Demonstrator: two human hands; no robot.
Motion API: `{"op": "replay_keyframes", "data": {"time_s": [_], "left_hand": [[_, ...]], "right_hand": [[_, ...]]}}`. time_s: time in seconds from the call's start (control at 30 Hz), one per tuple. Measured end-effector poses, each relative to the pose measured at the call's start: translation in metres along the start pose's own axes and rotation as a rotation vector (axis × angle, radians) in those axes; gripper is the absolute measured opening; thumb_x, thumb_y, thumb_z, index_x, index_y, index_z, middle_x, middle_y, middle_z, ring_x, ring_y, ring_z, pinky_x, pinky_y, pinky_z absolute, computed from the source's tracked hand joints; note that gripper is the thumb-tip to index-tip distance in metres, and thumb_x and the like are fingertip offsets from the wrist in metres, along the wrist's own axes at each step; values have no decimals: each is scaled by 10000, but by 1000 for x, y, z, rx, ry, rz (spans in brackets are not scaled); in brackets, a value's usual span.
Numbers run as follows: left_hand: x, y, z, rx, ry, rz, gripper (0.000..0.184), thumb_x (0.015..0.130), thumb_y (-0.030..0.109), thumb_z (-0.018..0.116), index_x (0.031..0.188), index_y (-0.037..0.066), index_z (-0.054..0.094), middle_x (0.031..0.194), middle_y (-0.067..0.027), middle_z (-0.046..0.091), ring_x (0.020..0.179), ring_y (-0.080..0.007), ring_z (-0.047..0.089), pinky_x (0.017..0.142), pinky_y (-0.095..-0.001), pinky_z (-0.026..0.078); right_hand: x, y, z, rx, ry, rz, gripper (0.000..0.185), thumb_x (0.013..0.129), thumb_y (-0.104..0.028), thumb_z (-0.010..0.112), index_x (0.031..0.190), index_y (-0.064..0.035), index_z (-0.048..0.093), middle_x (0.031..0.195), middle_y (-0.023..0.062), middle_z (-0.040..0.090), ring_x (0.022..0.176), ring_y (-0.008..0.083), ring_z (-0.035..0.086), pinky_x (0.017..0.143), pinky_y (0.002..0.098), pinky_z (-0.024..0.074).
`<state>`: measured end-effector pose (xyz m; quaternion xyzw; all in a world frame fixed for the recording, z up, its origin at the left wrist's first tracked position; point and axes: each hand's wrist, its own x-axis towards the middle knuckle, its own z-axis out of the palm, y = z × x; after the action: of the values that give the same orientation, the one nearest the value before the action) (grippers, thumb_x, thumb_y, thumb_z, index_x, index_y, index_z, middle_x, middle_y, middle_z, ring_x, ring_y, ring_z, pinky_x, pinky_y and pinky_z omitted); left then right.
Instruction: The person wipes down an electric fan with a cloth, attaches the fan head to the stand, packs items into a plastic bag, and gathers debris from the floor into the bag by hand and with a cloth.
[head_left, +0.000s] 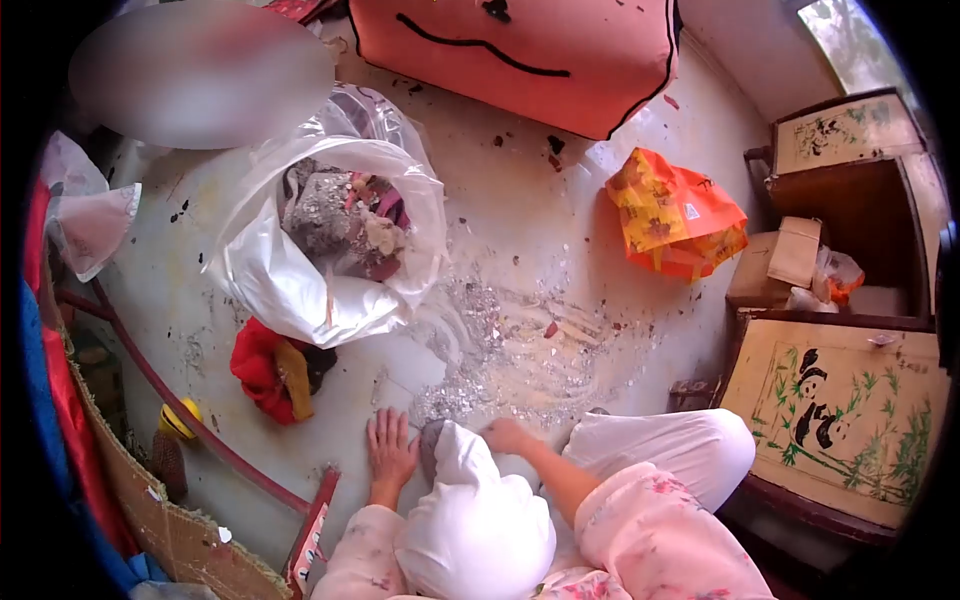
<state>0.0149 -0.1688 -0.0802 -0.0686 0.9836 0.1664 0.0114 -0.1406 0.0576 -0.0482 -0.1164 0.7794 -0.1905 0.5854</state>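
My left hand (pixel 391 445) lies flat on the pale floor with its fingers spread, holding nothing. Beside it is my grey shoe (pixel 431 447), under the white trouser leg. On the other side of that leg, my right hand (pixel 507 436) is low at the edge of the grey debris (pixel 455 397), its fingers bunched together. Whether something small is in them is hidden. Ahead of my hands stands a large white plastic bag (pixel 345 315), open at the top. Grey dusty waste (pixel 325 215) and pinkish scraps (pixel 385 225) show inside it.
Red and mustard cloth (pixel 275 370) lies left of my hands. An orange printed bag (pixel 680 215) sits at the right, near cabinets with panda pictures (pixel 820 420). A pink bulky block (pixel 520 60) stands at the back. A dark red bar (pixel 185 410) and cardboard (pixel 190 530) line the left.
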Motion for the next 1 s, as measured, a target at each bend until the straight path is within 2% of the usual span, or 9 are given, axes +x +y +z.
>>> {"op": "replay_keyframes", "data": {"time_s": [0.17, 0.3, 0.4, 0.5, 0.6, 0.73, 0.8, 0.87, 1.0], "left_hand": [[34, -6, 6, 142, -117, 283, 531, 891, 265, 557, 1373, 95, 415, 1478, -139, 347, 1397, -333, 267, 1122, -556, 194], [123, 7, 8, 78, -107, 280, 561, 880, 302, 577, 1376, 98, 413, 1452, -150, 386, 1378, -320, 306, 1127, -528, 201], [170, 52, -34, -342, 26, -30, 639, 845, 293, 648, 1387, 69, 396, 1439, -177, 397, 1363, -329, 327, 1130, -483, 211], [174, 71, -55, -1042, 306, -447, 687, 822, 262, 703, 1376, 11, 383, 1403, -196, 419, 1308, -322, 393, 1093, -415, 276], [183, 60, -110, -1212, 830, -596, 665, 840, 223, 697, 1363, -27, 371, 1383, -169, 426, 1242, -296, 443, 1047, -378, 326], [241, 17, -159, -1345, 850, -677, 487, 886, 208, 650, 1248, -75, 491, 1252, -130, 548, 1100, -236, 528, 975, -340, 387], [277, -7, -159, -1537, 951, -802, 425, 882, 215, 641, 1211, -46, 579, 1222, -88, 578, 1070, -210, 554, 926, -331, 432], [307, -1, -192, -1548, 899, -677, 428, 867, 220, 640, 1197, -49, 588, 1218, -89, 578, 1057, -217, 564, 905, -332, 445], [349, 36, -283, -1624, 909, -493, 406, 857, 203, 660, 1166, -50, 583, 1131, -93, 611, 998, -204, 585, 846, -326, 461]], "right_hand": [[45, -54, 6, 58, 277, -162, 334, 864, -340, 551, 938, -39, 676, 943, 240, 650, 894, 430, 615, 790, 462, 491], [53, -74, -35, 364, 562, -364, 297, 869, -305, 545, 906, -40, 672, 846, 191, 666, 817, 311, 654, 723, 405, 508], [21, -55, -78, 446, 457, -127, 251, 873, -266, 560, 905, -42, 670, 749, 103, 659, 757, 140, 644, 636, 326, 510], [6, -37, -96, 641, 588, -88, 310, 865, -288, 600, 1055, -43, 616, 894, 92, 667, 773, 168, 644, 619, 336, 516], [-18, -74, -120, 774, 517, -239, 508, 838, -404, 645, 1176, -37, 548, 1045, 119, 651, 813, 221, 643, 634, 355, 517], [-14, -165, -161, 736, 301, -403, 754, 780, -535, 703, 1293, -42, 456, 1242, 146, 549, 1005, 247, 599, 710, 376, 534], [2, -205, -187, 770, 152, -407, 746, 837, -456, 671, 1402, -88, 351, 1357, 163, 470, 1146, 293, 544, 809, 458, 522], [7, -242, -213, 924, 153, -384, 627, 858, -384, 662, 1333, -52, 421, 1275, 155, 534, 1087, 296, 580, 787, 469, 545], [-15, -291, -280, 1242, 358, -821, 317, 904, -204, 590, 1162, -28, 534, 1037, 90, 636, 916, 232, 653, 707, 413, 606]]}}
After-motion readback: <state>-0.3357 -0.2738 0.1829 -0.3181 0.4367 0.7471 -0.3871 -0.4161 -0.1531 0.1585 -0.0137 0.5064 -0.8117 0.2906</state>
